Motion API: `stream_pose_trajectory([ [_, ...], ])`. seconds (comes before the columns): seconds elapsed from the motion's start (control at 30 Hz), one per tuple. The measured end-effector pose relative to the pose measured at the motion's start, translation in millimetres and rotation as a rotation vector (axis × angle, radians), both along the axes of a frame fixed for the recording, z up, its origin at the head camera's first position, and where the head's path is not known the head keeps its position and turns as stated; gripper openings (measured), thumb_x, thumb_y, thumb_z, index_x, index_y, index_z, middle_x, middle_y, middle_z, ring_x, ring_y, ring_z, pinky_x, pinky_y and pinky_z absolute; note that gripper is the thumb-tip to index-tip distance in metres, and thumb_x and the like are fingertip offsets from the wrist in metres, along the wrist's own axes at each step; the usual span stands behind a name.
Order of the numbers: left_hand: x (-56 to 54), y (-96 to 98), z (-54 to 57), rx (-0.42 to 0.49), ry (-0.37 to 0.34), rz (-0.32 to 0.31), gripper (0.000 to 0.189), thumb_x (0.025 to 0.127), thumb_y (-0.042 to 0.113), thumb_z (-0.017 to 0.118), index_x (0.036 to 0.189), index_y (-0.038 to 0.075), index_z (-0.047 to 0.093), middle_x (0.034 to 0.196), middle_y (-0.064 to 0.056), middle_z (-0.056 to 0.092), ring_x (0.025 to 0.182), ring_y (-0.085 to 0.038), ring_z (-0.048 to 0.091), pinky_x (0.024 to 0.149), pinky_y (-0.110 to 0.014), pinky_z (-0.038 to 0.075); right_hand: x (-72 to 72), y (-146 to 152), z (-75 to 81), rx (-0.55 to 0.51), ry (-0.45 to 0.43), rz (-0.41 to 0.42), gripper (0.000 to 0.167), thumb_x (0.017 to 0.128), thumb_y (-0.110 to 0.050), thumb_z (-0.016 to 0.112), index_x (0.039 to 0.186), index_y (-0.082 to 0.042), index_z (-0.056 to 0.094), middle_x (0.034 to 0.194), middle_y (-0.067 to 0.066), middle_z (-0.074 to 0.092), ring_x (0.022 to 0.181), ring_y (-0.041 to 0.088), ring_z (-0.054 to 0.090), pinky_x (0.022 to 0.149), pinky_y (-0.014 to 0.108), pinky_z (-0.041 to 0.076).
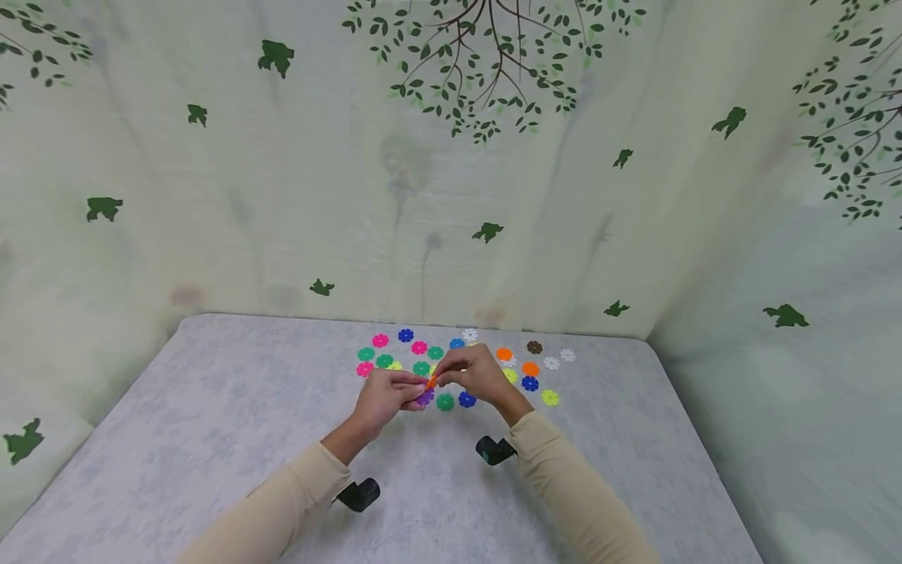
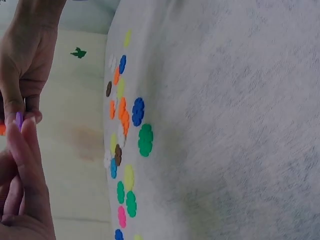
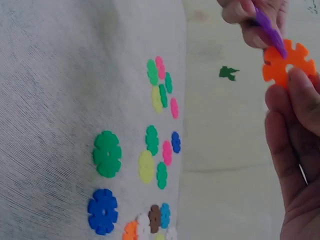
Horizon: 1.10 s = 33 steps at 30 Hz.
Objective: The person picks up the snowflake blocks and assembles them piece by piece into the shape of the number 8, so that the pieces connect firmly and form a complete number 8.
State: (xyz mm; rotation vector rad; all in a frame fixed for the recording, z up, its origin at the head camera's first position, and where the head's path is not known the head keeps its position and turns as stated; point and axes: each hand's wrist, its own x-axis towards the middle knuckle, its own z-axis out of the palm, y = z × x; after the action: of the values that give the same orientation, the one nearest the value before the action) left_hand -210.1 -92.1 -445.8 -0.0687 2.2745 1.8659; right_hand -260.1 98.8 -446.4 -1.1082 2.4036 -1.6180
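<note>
My left hand (image 1: 380, 398) pinches a purple notched disc (image 3: 270, 31) between thumb and fingers. An orange notched disc (image 3: 300, 56) with a small centre hole is pinched by my right hand (image 1: 481, 371). Both hands are held close together over the table. The right wrist view shows the purple disc roughly crosswise to the orange one, its edge meeting the orange rim; whether the notches interlock I cannot tell. In the left wrist view only a thin purple edge shows between the fingertips, and the orange disc is mostly hidden behind the right hand.
Several loose flower-shaped discs lie around and beyond the hands, among them a green disc (image 1: 445, 402), a blue disc (image 1: 530, 383), a yellow disc (image 1: 550, 398) and a brown disc (image 1: 535, 347). A leaf-printed curtain (image 1: 395, 204) hangs behind the grey table (image 1: 211, 407).
</note>
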Motion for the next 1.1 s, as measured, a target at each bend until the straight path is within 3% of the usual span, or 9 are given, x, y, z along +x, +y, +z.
stream_pose_trajectory([
  [0.2,-7.2,-10.5,-0.3,-0.028,-0.029,-0.166,0.029,0.095,0.018,0.061,0.112,-0.005,0.068,0.092,-0.012,0.072,0.079,-0.021,0.071,0.076,-0.032,0.058,-7.5,5,1.0,0.065,-0.051,0.066,0.007,0.083,0.004,0.07,0.089,0.003,0.074,0.088,0.013,0.069,0.08,0.018,0.067,0.075,0.026,0.057],
  [0.37,-11.9,-11.9,-4.9,-0.056,-0.05,-0.211,0.034,0.093,0.028,0.064,0.11,-0.001,0.071,0.092,-0.009,0.072,0.082,-0.021,0.07,0.078,-0.033,0.057,-9.6,7,-0.8,0.078,-0.049,0.081,0.006,0.082,0.001,0.072,0.087,0.0,0.075,0.087,0.01,0.069,0.08,0.015,0.063,0.075,0.028,0.057],
  [0.67,-13.5,-10.5,-11.7,0.008,-0.051,-0.285,0.044,0.092,0.032,0.065,0.114,-0.006,0.067,0.089,-0.007,0.072,0.081,-0.019,0.069,0.078,-0.034,0.058,-7.3,5,-2.2,0.079,-0.081,0.106,0.006,0.082,0.002,0.072,0.087,0.001,0.075,0.087,0.009,0.068,0.081,0.014,0.061,0.075,0.03,0.056],
  [0.87,-13.2,-13.4,-22.0,0.047,-0.076,-0.3,0.045,0.094,0.031,0.063,0.115,-0.008,0.064,0.097,-0.016,0.071,0.084,-0.019,0.068,0.084,-0.036,0.056,-7.7,15,-14.2,0.172,-0.141,-0.069,0.017,0.081,-0.01,0.077,0.097,-0.004,0.074,0.086,0.002,0.067,0.074,0.016,0.057,0.069,0.028,0.053],
  [1.1,-9.7,-17.6,-34.5,0.106,-0.141,-0.249,0.044,0.096,0.026,0.061,0.12,-0.01,0.06,0.111,-0.023,0.066,0.093,-0.022,0.068,0.087,-0.033,0.055,-12.5,34,-45.4,0.328,-0.331,-0.313,0.021,0.082,-0.013,0.078,0.101,-0.007,0.073,0.082,0.001,0.062,0.077,0.019,0.054,0.066,0.026,0.049],
])
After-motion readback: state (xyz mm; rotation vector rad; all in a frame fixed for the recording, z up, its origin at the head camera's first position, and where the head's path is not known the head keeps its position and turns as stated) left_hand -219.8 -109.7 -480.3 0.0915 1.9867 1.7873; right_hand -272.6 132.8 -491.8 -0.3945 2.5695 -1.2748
